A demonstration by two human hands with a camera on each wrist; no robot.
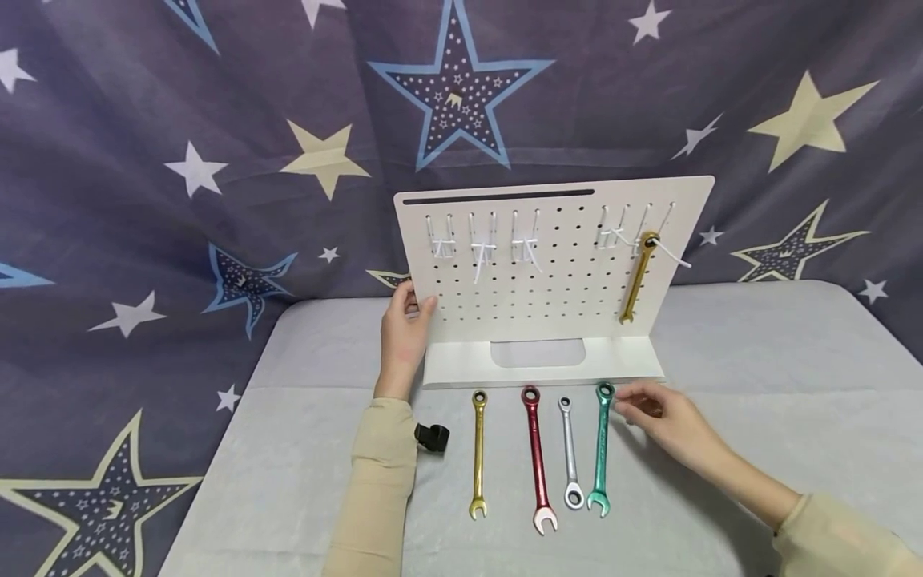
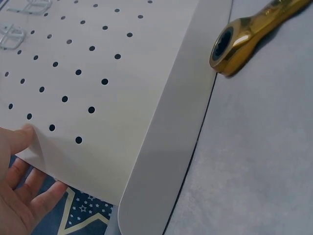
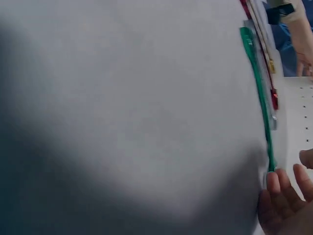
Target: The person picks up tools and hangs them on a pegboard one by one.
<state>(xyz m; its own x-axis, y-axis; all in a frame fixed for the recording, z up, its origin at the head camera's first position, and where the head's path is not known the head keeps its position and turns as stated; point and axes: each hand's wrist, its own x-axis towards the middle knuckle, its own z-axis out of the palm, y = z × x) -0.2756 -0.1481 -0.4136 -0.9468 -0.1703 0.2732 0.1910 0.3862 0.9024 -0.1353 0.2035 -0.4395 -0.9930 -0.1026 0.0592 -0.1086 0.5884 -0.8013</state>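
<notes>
A white pegboard (image 1: 505, 300) stands tilted back on its base. My left hand (image 1: 405, 332) grips its left edge, the thumb (image 2: 22, 138) on the front face and the fingers (image 2: 49, 198) past the edge behind. Beside the ring end of a green wrench (image 1: 601, 453) is my right hand (image 1: 671, 421), its fingers loosely bent and holding nothing. In the right wrist view the fingertips are right at that wrench's end. Left of it lie a silver wrench (image 1: 570, 453), a red wrench (image 1: 537, 457) and a gold wrench (image 1: 479, 457), roughly parallel.
Another gold wrench (image 1: 636, 280) hangs on a white peg at the board's right. Several white hooks (image 1: 483, 250) line its upper part. A black device (image 1: 433, 437) is at my left wrist. Behind the grey-covered table (image 1: 288, 481) hangs a star-patterned cloth (image 1: 288, 80).
</notes>
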